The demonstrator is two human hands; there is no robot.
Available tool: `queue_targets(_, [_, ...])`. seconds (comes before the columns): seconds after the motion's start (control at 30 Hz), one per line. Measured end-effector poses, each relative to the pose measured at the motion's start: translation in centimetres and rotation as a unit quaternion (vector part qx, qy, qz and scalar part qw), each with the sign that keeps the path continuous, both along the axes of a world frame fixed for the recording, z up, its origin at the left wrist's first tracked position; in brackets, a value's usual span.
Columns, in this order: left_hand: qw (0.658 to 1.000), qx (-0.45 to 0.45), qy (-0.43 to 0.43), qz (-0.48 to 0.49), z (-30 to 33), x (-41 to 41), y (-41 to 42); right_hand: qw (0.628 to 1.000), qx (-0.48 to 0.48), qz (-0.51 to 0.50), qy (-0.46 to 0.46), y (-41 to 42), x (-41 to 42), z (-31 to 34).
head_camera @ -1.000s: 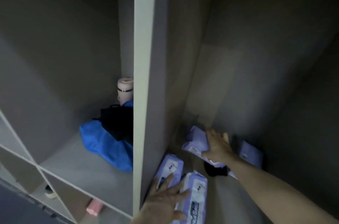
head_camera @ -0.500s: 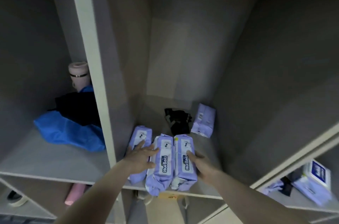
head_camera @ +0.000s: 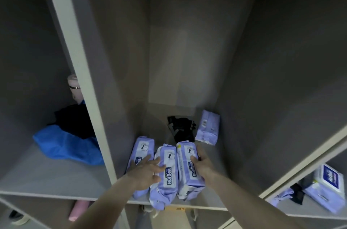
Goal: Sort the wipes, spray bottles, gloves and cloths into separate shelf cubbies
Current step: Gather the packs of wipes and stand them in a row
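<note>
The middle cubby [head_camera: 187, 86] holds the wipes: three purple packs lie side by side at its front edge, so they form one tidy row. The right pack [head_camera: 189, 170] is gripped by the right hand [head_camera: 201, 165], fingers curled over its top and far side, probably to align it. The left hand [head_camera: 148, 172] rests flat, fingers spread, across the left pack [head_camera: 140, 151] and middle pack [head_camera: 168, 172], steadying them. A fourth pack [head_camera: 207, 127] lies apart at the rear beside a black item [head_camera: 180, 127], which likely belongs elsewhere.
</note>
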State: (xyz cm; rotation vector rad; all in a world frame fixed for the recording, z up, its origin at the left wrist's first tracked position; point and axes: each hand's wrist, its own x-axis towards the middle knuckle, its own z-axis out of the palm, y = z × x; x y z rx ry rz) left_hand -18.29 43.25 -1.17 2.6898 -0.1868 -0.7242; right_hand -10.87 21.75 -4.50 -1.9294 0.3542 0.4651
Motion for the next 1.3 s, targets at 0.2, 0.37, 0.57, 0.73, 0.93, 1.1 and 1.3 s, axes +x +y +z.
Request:
queue_targets(0.2, [0.994,0.010,-0.103,0.042,1.6,3.3,-1.2,0.999,-0.029,0.035,-0.011,0.1,0.4,-0.1])
queue_targets(0.37, [0.996,-0.009,-0.076,0.051,-0.5,3.9,-1.5,0.998,0.005,0.061,0.021,-0.7,2.0,-0.7])
queue_targets(0.57, [0.996,-0.013,-0.080,0.037,-0.7,3.3,-1.2,0.993,-0.027,0.111,-0.041,-1.4,4.8,2.0])
queue_targets(0.73, [0.994,-0.039,-0.096,0.037,-0.8,3.6,-0.7,0.921,-0.355,0.117,-0.115,-1.8,10.2,3.6])
queue_targets(0.93, [0.956,-0.186,-0.181,0.136,0.3,5.6,-0.9,0.934,-0.351,0.071,-0.007,-1.7,15.6,1.4])
queue_targets(1.1, [0.963,-0.159,-0.139,0.166,0.1,6.5,-0.5,0.925,-0.378,-0.010,-0.042,-1.6,16.2,-1.0])
queue_targets(1.3, [0.989,-0.036,-0.102,0.099,-1.8,4.1,-0.7,0.920,-0.376,0.088,-0.067,-4.8,12.1,-1.4])
